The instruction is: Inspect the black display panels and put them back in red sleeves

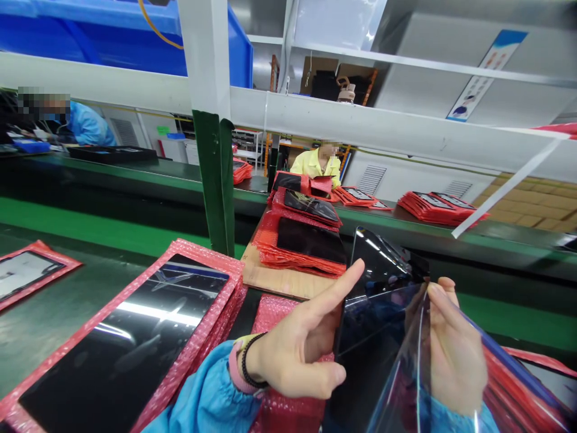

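Observation:
Tilted up in front of me is a black screen panel (360, 337) with a glossy face. My left hand (297, 349) grips its left edge, index finger stretched along the side and thumb near the front; the other fingers are partly hidden. A clear protective film (406, 361) is lifted off the panel's right side and curls toward me. My right hand (455, 349) pinches the film's upper edge between thumb and fingers. Under the panel lies pink bubble wrap (288, 397). Left of my hands, another black screen panel (130, 337) rests on a stack of pink bubble-wrap sleeves (225, 313).
Ahead, screens in red sleeves (297, 258) are piled on a wooden board (274, 278). A green-wrapped post (214, 186) and a white crossbar (383, 120) stand before me. Across the conveyor sits a person in yellow (311, 161); another in blue (90, 123) works at far left.

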`<state>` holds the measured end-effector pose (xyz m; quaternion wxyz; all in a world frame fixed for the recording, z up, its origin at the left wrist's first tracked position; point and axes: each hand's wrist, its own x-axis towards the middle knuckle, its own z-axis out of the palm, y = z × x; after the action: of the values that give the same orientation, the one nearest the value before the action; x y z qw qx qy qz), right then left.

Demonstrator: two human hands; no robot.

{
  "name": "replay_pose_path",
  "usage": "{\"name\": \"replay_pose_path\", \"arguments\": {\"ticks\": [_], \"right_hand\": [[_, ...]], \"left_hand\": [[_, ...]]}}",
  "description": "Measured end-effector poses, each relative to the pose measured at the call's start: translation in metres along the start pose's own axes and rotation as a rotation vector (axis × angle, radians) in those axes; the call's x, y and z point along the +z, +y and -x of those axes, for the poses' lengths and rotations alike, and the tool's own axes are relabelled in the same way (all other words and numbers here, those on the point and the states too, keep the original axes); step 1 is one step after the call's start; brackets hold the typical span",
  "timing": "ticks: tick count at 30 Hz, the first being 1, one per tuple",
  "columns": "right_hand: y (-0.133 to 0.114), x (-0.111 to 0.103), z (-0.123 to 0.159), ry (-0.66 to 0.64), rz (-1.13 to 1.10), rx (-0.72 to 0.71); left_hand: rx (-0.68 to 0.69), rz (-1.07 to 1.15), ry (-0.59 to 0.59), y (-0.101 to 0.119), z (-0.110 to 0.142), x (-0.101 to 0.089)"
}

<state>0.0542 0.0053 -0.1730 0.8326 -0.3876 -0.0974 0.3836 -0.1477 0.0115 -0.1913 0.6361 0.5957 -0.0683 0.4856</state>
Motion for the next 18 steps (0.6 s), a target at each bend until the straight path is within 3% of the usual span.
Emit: {"name": "replay_pose_path", "arguments": {"ticks": [4, 8, 11, 18], "right_hand": [[-0.0011, 0.0009, 0.0026, 0.0, -0.001, 0.001], [-0.0002, 0.0022, 0.0026, 0.021, 0.009, 0.026], [0.0011, 0.0013, 0.0002, 0.021, 0.017, 0.023], [0.0019, -0.0014, -0.0036, -0.005, 0.02, 0.011]], "left_hand": [[-0.092, 0.043, -0.007, 0.0045, -0.0007, -0.0053], [-0.088, 0.051, 0.027, 0.0038, -0.0019, -0.0098], [-0.082, 0.182, -0.003, 0.0028, -0.0038, -0.0099], [-0.119, 0.177, -0.028, 0.0075, -0.0069, -0.0064]]}}
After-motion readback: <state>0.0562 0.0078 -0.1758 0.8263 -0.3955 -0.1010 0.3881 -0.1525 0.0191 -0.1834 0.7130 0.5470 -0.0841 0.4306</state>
